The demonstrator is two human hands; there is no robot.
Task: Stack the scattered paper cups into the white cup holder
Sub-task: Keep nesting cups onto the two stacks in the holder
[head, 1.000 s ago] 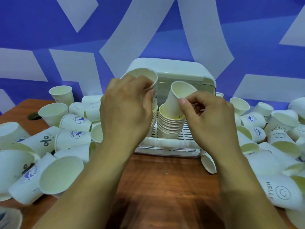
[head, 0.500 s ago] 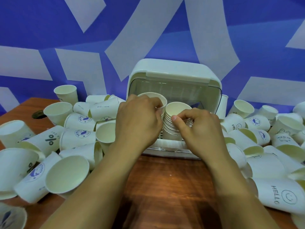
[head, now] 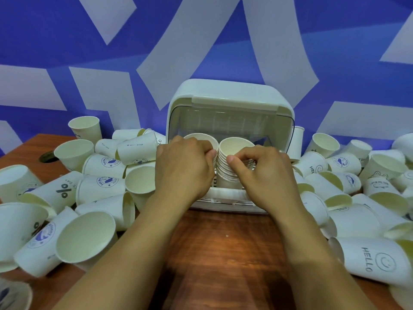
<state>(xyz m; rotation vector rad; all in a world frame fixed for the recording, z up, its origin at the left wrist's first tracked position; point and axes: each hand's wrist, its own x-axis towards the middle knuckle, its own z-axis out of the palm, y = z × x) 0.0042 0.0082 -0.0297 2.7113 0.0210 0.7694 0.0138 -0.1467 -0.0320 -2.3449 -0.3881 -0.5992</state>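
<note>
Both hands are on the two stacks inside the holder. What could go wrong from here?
The right stack is tall and stands near the front edge of the white cup holder; if the right hand lets go unevenly, it may tip forward. The left hand grips the left stack close beside it, so a nudge could topple both. Loose cups crowd both forearms and might be swept aside.

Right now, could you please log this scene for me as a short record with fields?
holder: white cup holder, front open, on the wooden table
left: left hand grips the left stack inside the holder
right: right hand pinches the right stack at its rims
stacks: upright, side by side
scattered: loose cups, mostly lying on their sides, on both sides of the holder
</note>
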